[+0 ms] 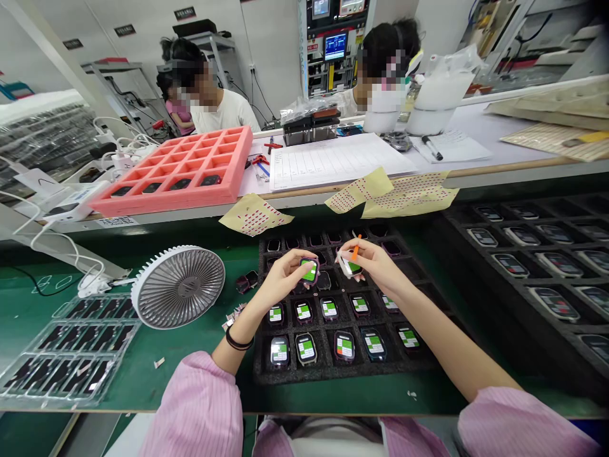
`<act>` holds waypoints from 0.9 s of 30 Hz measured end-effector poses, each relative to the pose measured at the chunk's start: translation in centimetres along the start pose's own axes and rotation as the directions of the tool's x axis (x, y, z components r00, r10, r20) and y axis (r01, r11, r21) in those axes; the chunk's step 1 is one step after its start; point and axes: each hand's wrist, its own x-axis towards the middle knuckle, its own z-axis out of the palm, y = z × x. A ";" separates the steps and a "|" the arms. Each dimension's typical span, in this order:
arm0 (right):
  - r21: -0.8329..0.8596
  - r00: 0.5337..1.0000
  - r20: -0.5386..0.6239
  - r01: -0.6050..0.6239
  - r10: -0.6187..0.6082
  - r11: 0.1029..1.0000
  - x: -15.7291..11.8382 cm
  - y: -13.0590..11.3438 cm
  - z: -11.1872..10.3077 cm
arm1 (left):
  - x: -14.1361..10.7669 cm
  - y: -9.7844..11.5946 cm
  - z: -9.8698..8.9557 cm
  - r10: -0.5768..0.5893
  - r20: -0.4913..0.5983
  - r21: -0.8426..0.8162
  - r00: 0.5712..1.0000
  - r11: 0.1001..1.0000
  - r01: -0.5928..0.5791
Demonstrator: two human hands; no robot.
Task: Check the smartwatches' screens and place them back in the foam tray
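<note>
Over the black foam tray (304, 376), my left hand (288, 273) grips a smartwatch body (311, 271) with a dark rim and a green and white screen. To its right, my right hand (368, 260) is closed on another watch body (350, 266), pale-rimmed with a green patch on its screen. An orange stick-like tool (356, 248) also pokes up between the right fingers. Below both hands, several strapless watches (307, 348) lie face up in the tray's compartments, most with green and white screens lit. Fingers partly hide the tray's upper rows.
A round fan (181, 287) stands left, beside a clear plastic tray (71, 349) of black parts. Another dark tray of watches (514, 265) lies right. The shelf ahead bears a pink foam tray (171, 206) and papers (333, 162); yellow sticker sheets (257, 214) hang from its edge. Two people sit beyond.
</note>
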 end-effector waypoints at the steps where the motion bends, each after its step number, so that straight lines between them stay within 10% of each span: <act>1: -0.009 1.000 0.010 0.001 -0.001 1.000 0.0 0.0 0.0 | 0.0 0.0 0.1 -0.020 -0.016 -0.006 1.000 1.000 0.020; 27: -0.046 0.991 0.133 0.018 -0.012 0.999 0.0 -0.2 -0.2 | 0.2 -0.5 -0.4 -0.018 0.016 0.017 1.000 1.000 0.018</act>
